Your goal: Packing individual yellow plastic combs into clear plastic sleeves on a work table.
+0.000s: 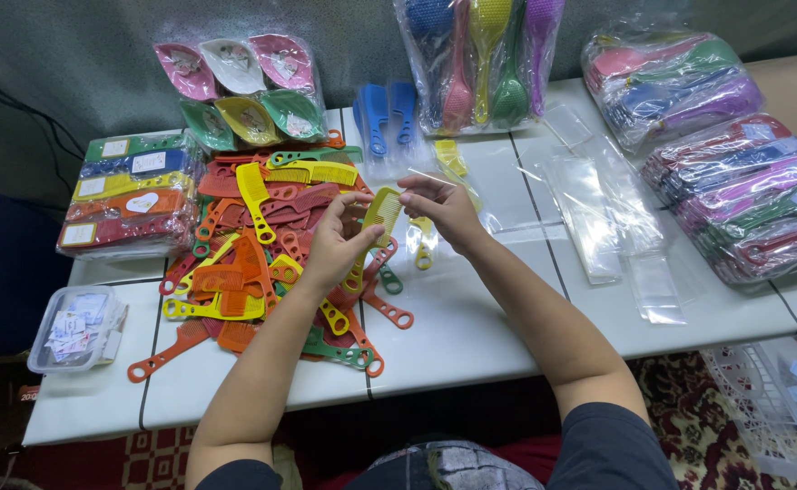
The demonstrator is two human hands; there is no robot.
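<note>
My left hand [333, 247] grips a yellow-green plastic comb [381, 212] by its lower part, holding it upright above the white table [471, 327]. My right hand [441, 207] pinches the comb's top edge, and its fingers also touch a thin clear plastic sleeve [430, 177]. Directly left of the hands lies a heap of loose orange, yellow, red and green combs [262, 263].
Clear bags [598, 218] lie flat to the right of my hands. Bagged combs [743, 200] stack at the far right, bagged brushes [480, 54] at the back, packed combs [131, 195] at the left. A small clear box of labels [76, 328] sits front left.
</note>
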